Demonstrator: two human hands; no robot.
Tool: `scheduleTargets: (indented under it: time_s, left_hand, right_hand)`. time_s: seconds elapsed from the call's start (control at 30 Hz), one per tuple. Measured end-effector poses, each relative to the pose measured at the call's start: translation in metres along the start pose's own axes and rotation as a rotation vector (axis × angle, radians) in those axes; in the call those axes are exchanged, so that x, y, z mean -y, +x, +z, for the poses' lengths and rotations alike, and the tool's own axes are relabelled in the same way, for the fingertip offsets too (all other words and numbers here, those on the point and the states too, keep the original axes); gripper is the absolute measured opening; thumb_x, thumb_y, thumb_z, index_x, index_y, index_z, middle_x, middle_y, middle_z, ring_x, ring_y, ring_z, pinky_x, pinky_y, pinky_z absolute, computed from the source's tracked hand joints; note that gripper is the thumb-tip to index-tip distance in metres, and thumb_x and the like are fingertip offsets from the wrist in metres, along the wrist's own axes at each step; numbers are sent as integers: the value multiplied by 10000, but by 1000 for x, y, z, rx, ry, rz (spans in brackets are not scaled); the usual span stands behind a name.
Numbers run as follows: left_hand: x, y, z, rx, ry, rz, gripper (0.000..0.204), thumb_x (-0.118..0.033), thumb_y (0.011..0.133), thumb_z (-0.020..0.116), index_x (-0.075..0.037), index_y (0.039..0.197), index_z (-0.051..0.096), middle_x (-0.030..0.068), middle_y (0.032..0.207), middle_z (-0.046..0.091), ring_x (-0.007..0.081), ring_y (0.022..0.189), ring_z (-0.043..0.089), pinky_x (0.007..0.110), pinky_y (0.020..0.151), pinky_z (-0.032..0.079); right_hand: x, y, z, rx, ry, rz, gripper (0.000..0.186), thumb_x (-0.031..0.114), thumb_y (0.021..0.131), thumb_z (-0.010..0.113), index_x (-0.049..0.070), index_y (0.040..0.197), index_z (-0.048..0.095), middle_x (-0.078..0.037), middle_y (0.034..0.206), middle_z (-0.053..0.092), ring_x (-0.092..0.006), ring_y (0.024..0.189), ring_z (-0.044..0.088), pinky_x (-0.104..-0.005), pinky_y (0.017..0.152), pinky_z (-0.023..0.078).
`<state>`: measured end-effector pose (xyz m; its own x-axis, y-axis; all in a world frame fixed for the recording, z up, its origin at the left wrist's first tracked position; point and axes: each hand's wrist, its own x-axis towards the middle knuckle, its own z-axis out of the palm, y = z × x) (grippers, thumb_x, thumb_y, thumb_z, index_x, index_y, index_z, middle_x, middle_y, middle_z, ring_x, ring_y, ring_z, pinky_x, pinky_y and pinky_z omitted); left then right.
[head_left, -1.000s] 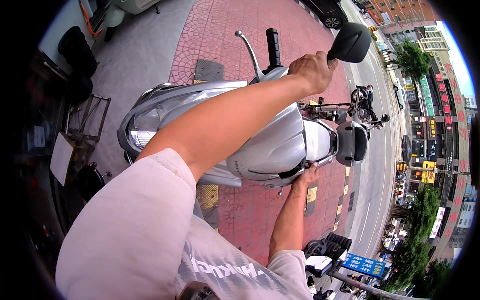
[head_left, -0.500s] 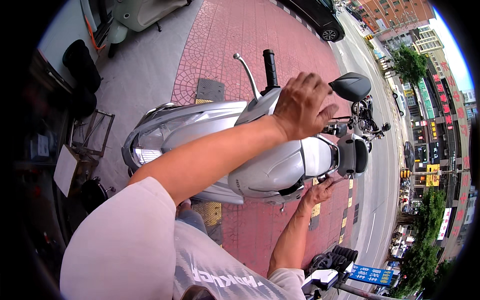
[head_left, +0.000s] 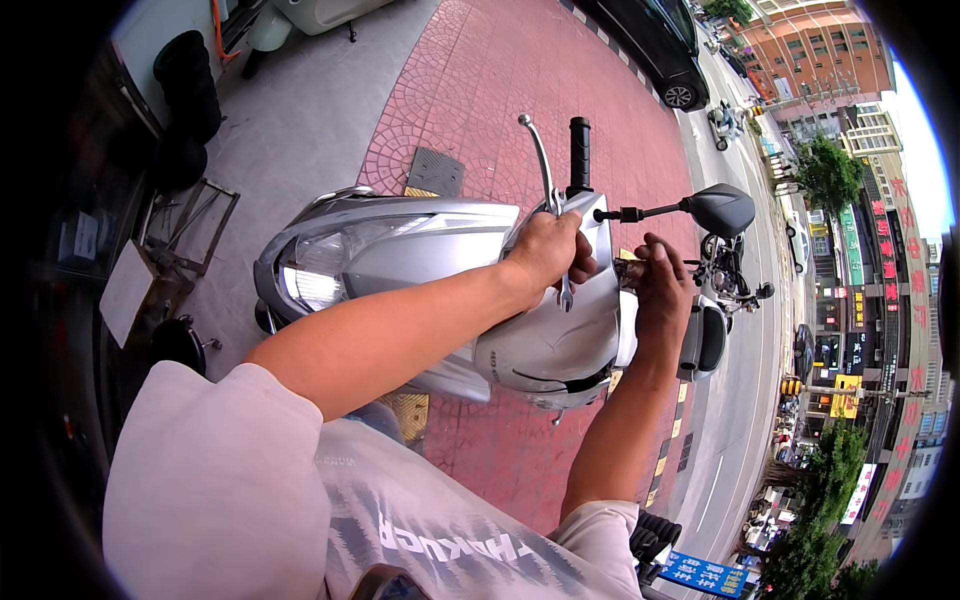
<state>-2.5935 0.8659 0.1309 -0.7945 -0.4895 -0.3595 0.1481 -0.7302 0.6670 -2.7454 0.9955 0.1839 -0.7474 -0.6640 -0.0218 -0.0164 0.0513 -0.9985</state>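
Note:
In front of me stands a silver scooter with its headlight toward the left. My left hand is closed around a metal wrench above the scooter's front cover. The wrench's ends show on either side of the fist, just below the brake lever and the black handlebar grip. Beyond it, a black mirror sticks out on its stem. My right hand is closed, fingers curled, below the mirror and beside the handlebar area. A small metallic part shows at its fingertips, too unclear to name.
Red paving lies around the scooter, with a black-and-yellow ramp beyond it. Another motorcycle stands to the right, near the road. A black car is parked at the far side. A metal-framed stand is at left.
My left hand has come down from near the mirror and now grips a wrench. My right hand has moved up from beside the seat to below the mirror. The view has shifted slightly.

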Motion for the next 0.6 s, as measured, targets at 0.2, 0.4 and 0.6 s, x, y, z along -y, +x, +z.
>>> scheduleTargets:
  time_s: [0.2, 0.4, 0.6]
  left_hand:
    - [15, -2, -14, 142, 42, 24, 517, -409, 1066, 438, -3, 798, 612, 154, 702, 682, 219, 514, 613, 368, 514, 519]
    - [29, -6, -14, 124, 108, 193, 540, -399, 1067, 448, 23, 768, 601, 149, 655, 667, 228, 497, 655, 349, 456, 532]
    - [35, -13, -11, 77, 110, 275, 573, -469, 1074, 461, -3, 774, 605, 142, 657, 671, 204, 510, 636, 335, 492, 536]
  right_hand:
    - [-6, 75, 7, 338, 232, 160, 476, 202, 973, 664, -36, 1373, 562, -147, 1179, 685, -124, 754, 613, -233, 597, 493]
    - [-12, 107, -7, 759, 304, 134, 349, 122, 919, 656, -29, 1232, 621, -173, 1184, 661, -119, 720, 510, -223, 558, 394]
    - [-28, 135, -17, 994, 355, -45, 233, 119, 938, 696, -12, 1130, 684, -186, 1139, 662, -152, 685, 508, -260, 575, 405]
